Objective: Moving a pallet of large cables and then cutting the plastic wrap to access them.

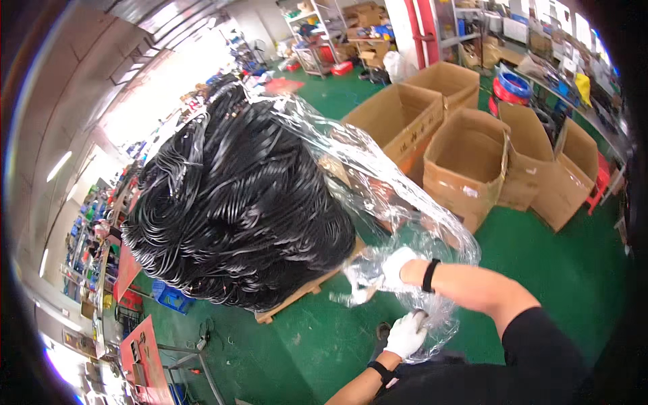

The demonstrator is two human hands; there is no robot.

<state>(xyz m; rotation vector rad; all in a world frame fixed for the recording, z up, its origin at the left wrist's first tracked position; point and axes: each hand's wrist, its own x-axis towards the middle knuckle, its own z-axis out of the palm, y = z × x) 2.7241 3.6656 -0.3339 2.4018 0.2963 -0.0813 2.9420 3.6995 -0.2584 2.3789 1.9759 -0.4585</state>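
Observation:
A large heap of black coiled cables (250,202) sits on a wooden pallet (297,297), to the left of my hands. Clear plastic film (385,175) stretches from the top of the heap down its right side and gathers in folds around my hands. My right hand (398,266), in a white glove, is closed on the bunched film near the pallet's corner. Closer to my body, my left hand (407,335), also gloved in white, has its fingers curled around a lower part of the film. Folds of film partly hide the right fingers.
Several open cardboard boxes (466,148) stand on the green floor (533,270) to the right. A red-topped table (145,351) and a blue crate (170,297) are at the left. Beyond the boxes rises a red pillar (422,34); blue and red spools (511,86) lie near a workbench.

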